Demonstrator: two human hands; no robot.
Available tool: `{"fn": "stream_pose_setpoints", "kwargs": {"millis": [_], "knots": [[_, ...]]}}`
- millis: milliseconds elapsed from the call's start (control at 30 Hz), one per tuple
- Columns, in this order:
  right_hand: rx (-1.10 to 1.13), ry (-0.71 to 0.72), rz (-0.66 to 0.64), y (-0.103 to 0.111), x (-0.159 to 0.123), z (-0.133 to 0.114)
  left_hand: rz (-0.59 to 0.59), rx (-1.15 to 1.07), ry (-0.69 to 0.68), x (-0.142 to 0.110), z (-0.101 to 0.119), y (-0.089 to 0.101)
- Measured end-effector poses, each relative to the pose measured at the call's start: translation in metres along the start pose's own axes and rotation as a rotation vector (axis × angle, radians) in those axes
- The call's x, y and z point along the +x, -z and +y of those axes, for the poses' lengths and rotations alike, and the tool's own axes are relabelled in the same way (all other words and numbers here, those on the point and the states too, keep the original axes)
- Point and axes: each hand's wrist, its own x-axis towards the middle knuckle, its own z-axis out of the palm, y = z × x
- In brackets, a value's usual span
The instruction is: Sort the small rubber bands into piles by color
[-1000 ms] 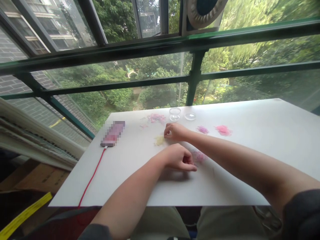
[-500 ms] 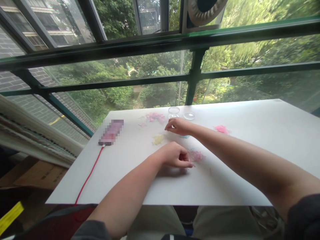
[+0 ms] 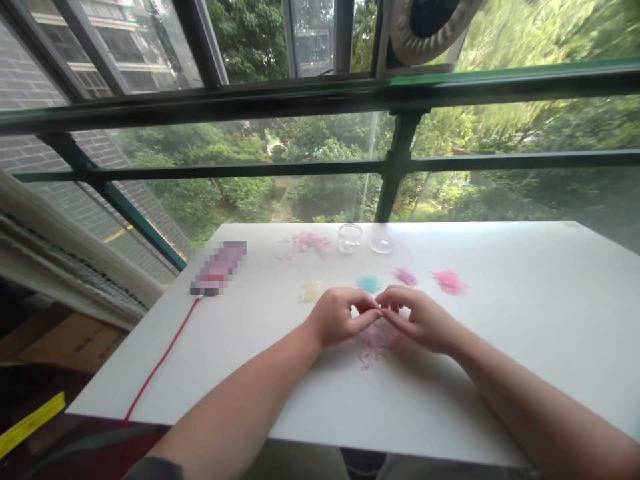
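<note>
My left hand and my right hand meet fingertip to fingertip over the white table. Both are pinched, and whatever lies between the tips is too small to make out. Beneath them lies a loose pile of pink strips or small bands, partly covered by my hands. Just beyond my fingers sits a turquoise pile, with a purple-pink pile to its right. Farther right is a bright pink pile. A pale yellow pile rests left of my left hand.
At the back stand a clear round container and a clear round lid or dish, beside another pink pile. A blurred-out phone with a red cable lies on the left. Behind the table runs a green railing.
My right hand has come back from the far side of the table to meet my left hand. The turquoise and purple-pink piles now show. The view has shifted slightly.
</note>
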Motion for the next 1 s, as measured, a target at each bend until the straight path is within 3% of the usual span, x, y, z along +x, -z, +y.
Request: {"fn": "stream_pose_setpoints", "kwargs": {"millis": [233,1000], "knots": [[0.158,0.058,0.08,-0.01,-0.004,0.006,0.039,-0.027,0.023,0.001,-0.002,-0.004],[0.226,0.036,0.176,-0.011,-0.003,0.002,-0.037,0.008,0.095,-0.002,-0.007,0.0]]}}
